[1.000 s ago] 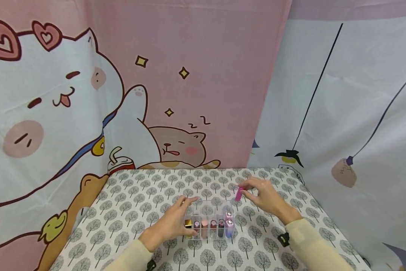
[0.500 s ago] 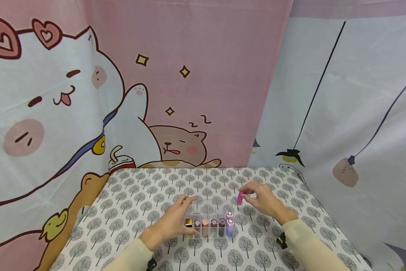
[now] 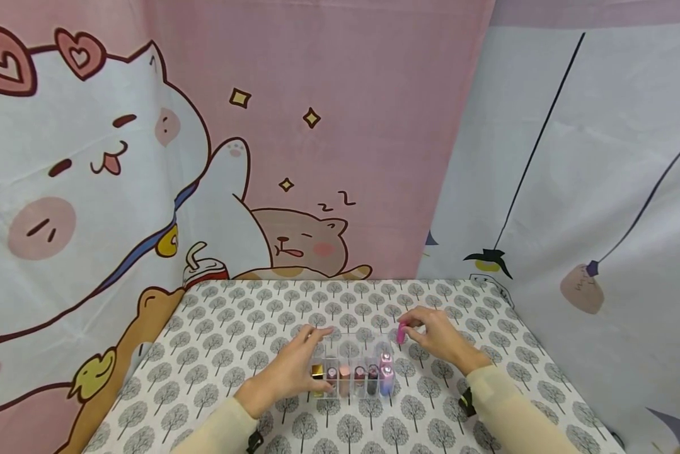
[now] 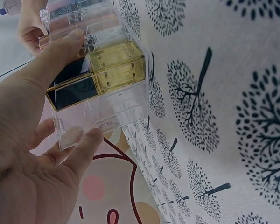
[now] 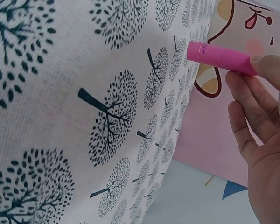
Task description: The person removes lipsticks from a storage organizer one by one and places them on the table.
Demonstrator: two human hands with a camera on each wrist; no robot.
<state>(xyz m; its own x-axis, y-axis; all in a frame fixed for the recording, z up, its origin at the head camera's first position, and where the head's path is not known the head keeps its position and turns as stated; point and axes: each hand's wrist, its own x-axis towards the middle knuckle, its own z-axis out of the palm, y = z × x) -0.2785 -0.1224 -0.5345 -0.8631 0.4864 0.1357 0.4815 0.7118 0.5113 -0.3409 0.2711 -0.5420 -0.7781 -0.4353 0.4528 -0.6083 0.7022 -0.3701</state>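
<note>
My left hand (image 3: 288, 370) holds the left end of a clear plastic lipstick organizer (image 3: 348, 348), thumb at the front and fingers at the back. A row of lipsticks fills its front compartments. In the left wrist view, a black and gold lipstick (image 4: 100, 74) stands in the compartment by my thumb. To the right of the organizer's back corner, my right hand (image 3: 438, 334) pinches a bright pink lipstick tube (image 5: 219, 57) by its upper end, between thumb and fingers. The tube is nearly upright, low over the cloth; whether it touches is unclear.
A white cloth with grey trees (image 3: 226, 353) covers the table. Pink and white cartoon curtains (image 3: 368, 126) close off the back and sides. A pink and lilac lipstick (image 3: 386, 381) stands at the organizer's right end, another behind it.
My right hand has come down a little with the pink lipstick tube, which now stands more upright. The left hand keeps its hold on the organizer.
</note>
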